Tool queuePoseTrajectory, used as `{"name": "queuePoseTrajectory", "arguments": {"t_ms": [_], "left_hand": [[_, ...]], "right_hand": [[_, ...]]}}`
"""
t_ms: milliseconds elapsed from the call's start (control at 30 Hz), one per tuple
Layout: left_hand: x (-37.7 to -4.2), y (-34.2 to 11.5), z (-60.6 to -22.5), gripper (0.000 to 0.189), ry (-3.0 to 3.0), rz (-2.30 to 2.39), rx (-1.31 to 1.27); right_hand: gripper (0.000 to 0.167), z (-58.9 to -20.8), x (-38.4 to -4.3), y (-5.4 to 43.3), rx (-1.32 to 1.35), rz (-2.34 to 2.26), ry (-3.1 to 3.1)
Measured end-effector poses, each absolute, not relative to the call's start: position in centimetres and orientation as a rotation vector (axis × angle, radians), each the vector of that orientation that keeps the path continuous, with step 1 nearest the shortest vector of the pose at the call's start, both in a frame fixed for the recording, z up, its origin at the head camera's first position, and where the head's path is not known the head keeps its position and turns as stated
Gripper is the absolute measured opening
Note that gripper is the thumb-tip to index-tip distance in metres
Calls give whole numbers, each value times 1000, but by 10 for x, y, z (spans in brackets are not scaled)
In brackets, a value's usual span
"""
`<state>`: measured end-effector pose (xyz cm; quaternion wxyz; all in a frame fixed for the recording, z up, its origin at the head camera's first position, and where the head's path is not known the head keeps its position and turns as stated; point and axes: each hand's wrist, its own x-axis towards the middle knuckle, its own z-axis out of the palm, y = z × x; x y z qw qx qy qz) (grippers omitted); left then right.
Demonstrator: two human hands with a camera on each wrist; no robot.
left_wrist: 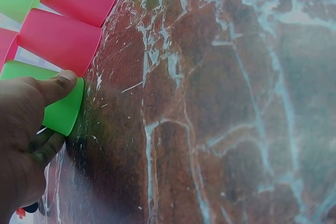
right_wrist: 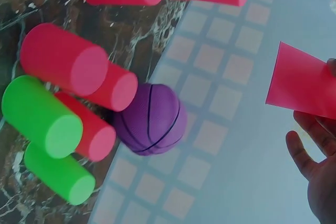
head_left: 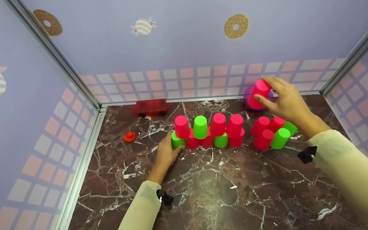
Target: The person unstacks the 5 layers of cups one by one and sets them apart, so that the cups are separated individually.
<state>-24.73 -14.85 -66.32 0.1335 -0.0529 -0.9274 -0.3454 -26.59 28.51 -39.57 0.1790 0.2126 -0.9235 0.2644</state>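
Note:
My right hand [head_left: 287, 99] holds an upside-down pink cup [head_left: 260, 92] in the air, thumb on one side and fingers on the other. The right wrist view shows this raised cup [right_wrist: 302, 80] at its right edge. My left hand [head_left: 167, 151] grips the green cup [left_wrist: 65, 111] at the left end of a bottom row, its thumb on the near side. Other pink cups [head_left: 193, 140] and a green cup [head_left: 221, 140] continue that row. A second tier on top has pink cups [head_left: 218, 124] and one green cup [head_left: 200, 126], all upside down.
Right of the stack stand several loose cups, pink [head_left: 264, 140] and green [head_left: 280, 138]. A purple ball [right_wrist: 151, 119] lies by the back wall. At left are a red toy vehicle [head_left: 152, 107] and a small orange-red toy [head_left: 129, 137]. Patterned walls enclose the marbled surface [head_left: 216, 191].

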Motion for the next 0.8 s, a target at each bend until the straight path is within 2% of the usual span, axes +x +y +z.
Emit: {"name": "queuePoseTrajectory", "arguments": {"t_ms": [267,800], "left_hand": [[-250,-151,-668,72,-2688,-1024,-175],[-253,-153,-673,75,-2702,-989,-174]], "right_hand": [[65,-410,-256,319,520,692,-2640],[66,-461,-234,382,406,557,-2714]]}}
